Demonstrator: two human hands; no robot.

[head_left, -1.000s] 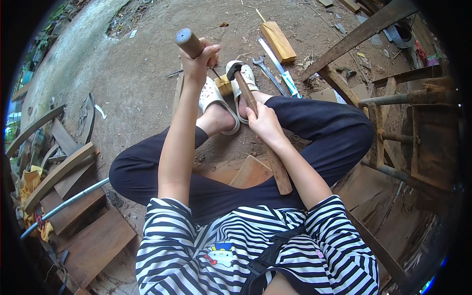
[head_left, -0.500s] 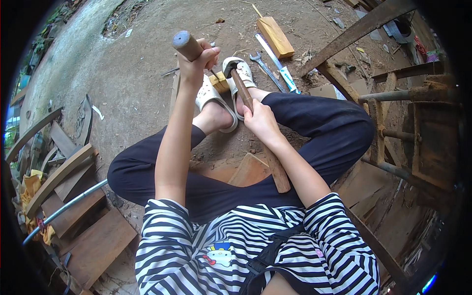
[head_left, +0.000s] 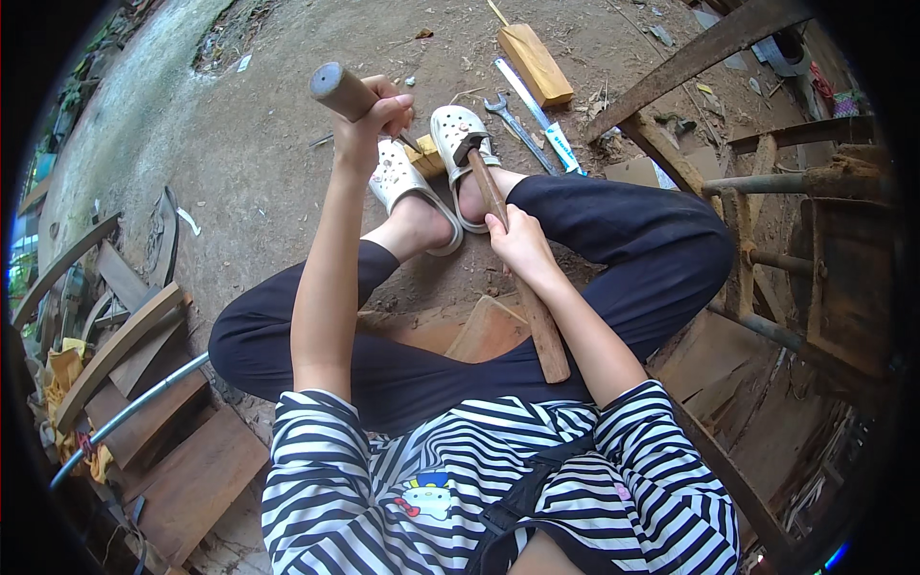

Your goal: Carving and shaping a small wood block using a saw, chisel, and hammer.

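Observation:
My left hand (head_left: 369, 123) grips the brown wooden handle (head_left: 340, 91) of a chisel-like tool, held upright; its thin metal blade runs down to a small yellowish wood block (head_left: 426, 156) pinned between my two white clogs (head_left: 460, 144). My right hand (head_left: 517, 244) holds a hammer by its long wooden handle (head_left: 537, 316), with the dark metal head (head_left: 470, 150) resting low by the right clog, close to the block. I sit on a wooden plank (head_left: 484, 331) on the dirt ground with knees spread.
On the dirt beyond my feet lie a tan wooden block (head_left: 535, 62), a long ruler (head_left: 539, 115) and a spanner (head_left: 513, 120). A rusty metal frame (head_left: 767, 220) stands at the right. Planks and curved wood pieces (head_left: 125, 345) pile at the left.
The hammer head has come down from beside my left hand to rest by the right clog. My left hand keeps the chisel handle upright on the block.

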